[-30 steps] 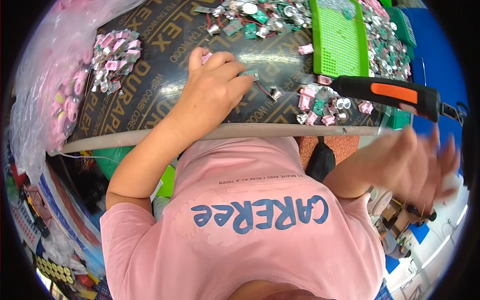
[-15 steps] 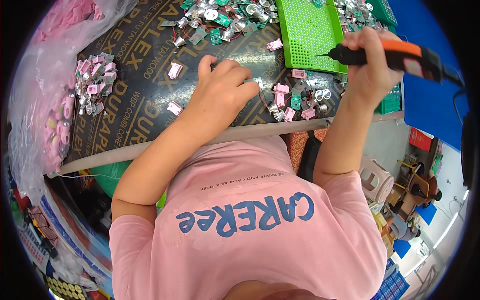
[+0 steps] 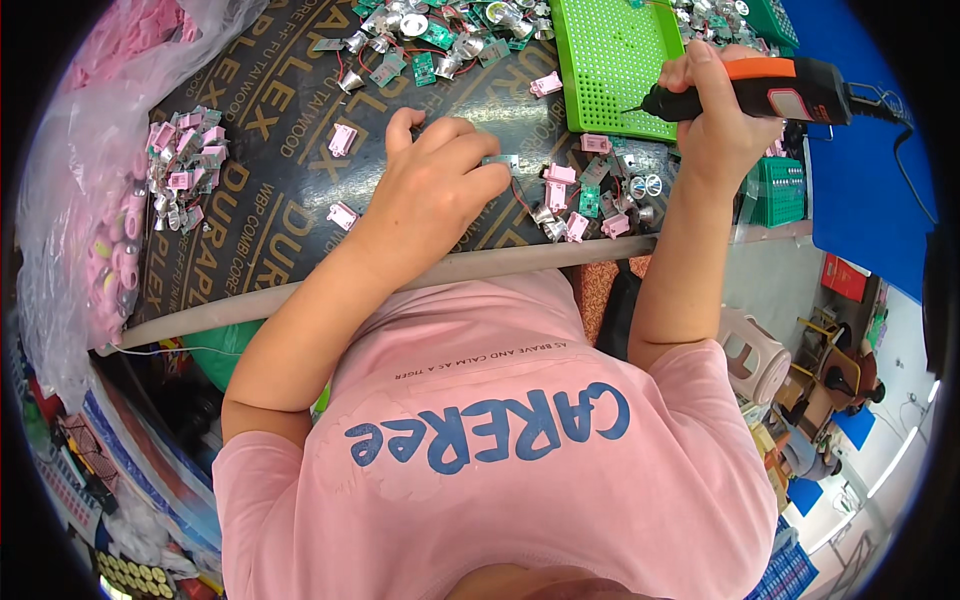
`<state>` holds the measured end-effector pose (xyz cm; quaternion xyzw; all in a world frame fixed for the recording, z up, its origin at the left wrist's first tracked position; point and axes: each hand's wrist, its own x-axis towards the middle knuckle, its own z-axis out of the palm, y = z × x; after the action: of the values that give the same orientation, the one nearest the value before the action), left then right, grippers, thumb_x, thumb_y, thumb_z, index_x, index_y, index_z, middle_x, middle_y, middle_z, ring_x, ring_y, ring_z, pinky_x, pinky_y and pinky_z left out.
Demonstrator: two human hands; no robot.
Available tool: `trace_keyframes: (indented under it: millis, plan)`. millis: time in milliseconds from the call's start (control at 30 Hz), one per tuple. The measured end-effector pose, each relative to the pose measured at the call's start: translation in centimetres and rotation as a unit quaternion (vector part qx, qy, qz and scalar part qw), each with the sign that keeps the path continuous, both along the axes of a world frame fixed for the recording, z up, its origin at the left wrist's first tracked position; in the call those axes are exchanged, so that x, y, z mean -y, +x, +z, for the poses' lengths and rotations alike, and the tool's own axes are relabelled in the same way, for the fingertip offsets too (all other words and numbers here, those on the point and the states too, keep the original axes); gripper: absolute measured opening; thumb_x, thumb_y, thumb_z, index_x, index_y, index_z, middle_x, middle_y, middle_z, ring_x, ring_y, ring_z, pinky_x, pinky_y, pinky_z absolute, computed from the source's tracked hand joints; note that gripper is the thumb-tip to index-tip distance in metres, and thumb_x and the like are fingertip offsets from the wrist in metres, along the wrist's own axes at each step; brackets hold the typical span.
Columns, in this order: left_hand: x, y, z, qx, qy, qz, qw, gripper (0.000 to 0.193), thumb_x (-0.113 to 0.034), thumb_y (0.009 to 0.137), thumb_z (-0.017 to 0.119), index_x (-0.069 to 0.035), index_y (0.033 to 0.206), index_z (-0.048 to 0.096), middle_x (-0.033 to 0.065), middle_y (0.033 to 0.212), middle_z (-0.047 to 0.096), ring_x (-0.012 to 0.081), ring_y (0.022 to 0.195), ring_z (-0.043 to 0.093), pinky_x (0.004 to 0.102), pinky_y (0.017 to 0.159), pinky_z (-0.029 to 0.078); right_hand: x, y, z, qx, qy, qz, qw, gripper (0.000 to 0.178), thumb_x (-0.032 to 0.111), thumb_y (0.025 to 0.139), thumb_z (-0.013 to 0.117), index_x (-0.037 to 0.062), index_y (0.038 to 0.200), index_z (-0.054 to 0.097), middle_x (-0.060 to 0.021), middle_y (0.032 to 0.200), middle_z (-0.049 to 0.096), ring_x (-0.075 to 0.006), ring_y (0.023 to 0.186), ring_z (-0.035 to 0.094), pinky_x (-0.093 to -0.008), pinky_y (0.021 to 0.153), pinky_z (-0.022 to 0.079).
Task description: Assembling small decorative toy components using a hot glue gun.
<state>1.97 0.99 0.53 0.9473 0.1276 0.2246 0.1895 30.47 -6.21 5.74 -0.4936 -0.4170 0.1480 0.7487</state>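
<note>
Head view, looking down on a dark worktable (image 3: 250, 200). The left hand (image 3: 430, 190) rests palm-down on the board, its fingers curled and its thumb and forefinger closed on a small silvery part (image 3: 500, 160) that juts toward the person's right; a thin red wire (image 3: 520, 195) trails from that part toward the table's near edge. The right hand (image 3: 720, 120) is wrapped fully round a black-and-orange electric screwdriver (image 3: 770, 90), whose long axis runs nearly level across the picture, bit tip (image 3: 630, 110) pointing toward the person's left over the green perforated tray (image 3: 610, 60). The tip thus lies to the right of and somewhat beyond the pinched part, with loose pink housings (image 3: 558, 185) and a small green circuit board (image 3: 588, 198) between and below them; the right hand is the nearer to the tray, the left to the part. Hidden or unclear: the underside of the part beneath the left fingertips, whether the bit touches the tray, and the make-up of the far pile of components (image 3: 440, 25), cut off by the picture's rim.
</note>
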Motion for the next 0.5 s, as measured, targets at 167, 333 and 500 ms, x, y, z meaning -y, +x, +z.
trace_keyframes:
  millis: [167, 333, 500]
  plan:
    - [0.0, 0.0, 0.0, 0.004, 0.0, 0.004, 1.0, 0.021, -0.006, 0.082, 0.079, -0.011, 0.102, 0.073, 0.0036, 0.116, 0.07, 0.0245, 0.114, 0.064, 0.0597, 0.106, 0.038, 0.1, -0.7, 1.4, 0.009, 0.007, -0.047, 0.999, 0.013, -0.008, 0.089, 0.072, -0.0011, 0.091, 0.062, -0.0143, 0.073, 0.066, -0.0253, 0.063, 0.067, -0.041, 0.069, 0.058]
    - [0.2, 0.0, -0.3, 0.015, 0.012, 0.005, 1.0, 0.019, -0.008, 0.083, 0.078, -0.01, 0.101, 0.074, 0.0042, 0.114, 0.072, 0.0242, 0.112, 0.065, 0.059, 0.106, 0.038, 1.2, -1.4, 4.4, -0.089, 0.048, 0.145, 0.984, 0.006, 0.0, 0.096, 0.065, 0.0003, 0.095, 0.059, -0.0125, 0.074, 0.06, -0.0249, 0.065, 0.062, -0.0453, 0.067, 0.056]
    - [0.4, -0.2, -0.5, 0.022, 0.029, 0.019, 0.999, 0.018, -0.012, 0.086, 0.075, -0.01, 0.103, 0.075, 0.004, 0.114, 0.073, 0.0238, 0.11, 0.066, 0.059, 0.106, 0.037, -0.1, -7.5, 2.6, -0.114, 0.017, 0.218, 0.969, 0.007, 0.001, 0.095, 0.063, 0.0035, 0.099, 0.057, -0.0093, 0.077, 0.06, -0.0216, 0.066, 0.059, -0.0413, 0.067, 0.054]
